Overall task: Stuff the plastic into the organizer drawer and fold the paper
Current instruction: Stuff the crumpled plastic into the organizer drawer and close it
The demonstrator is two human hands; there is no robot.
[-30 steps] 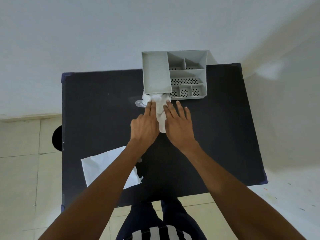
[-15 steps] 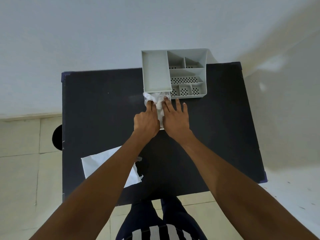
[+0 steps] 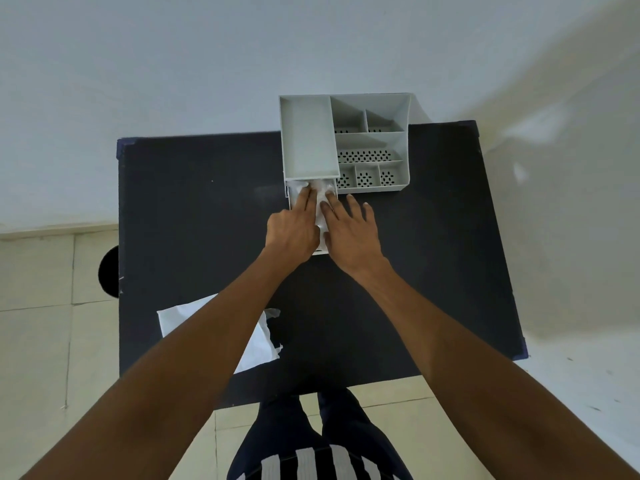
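A grey organizer [image 3: 372,147] with several compartments stands at the far edge of the black table [image 3: 194,209]. Its drawer [image 3: 292,197] is pulled out toward me from the left section. Crumpled white plastic [image 3: 321,199] fills the drawer. My left hand [image 3: 292,228] and my right hand [image 3: 349,230] lie side by side on the plastic, fingers extended and pressing down into the drawer. The near end of the drawer is hidden under my hands. A white sheet of paper [image 3: 180,318] lies flat near the table's front left, partly hidden by my left forearm.
A white wall runs behind the table. Tiled floor shows on the left and in front, with a dark round object [image 3: 109,271] beside the table's left edge. My legs stand at the front edge.
Both hands have slid forward toward the organizer. The plastic that bulged out to the left of the drawer now sits inside it, under my fingers.
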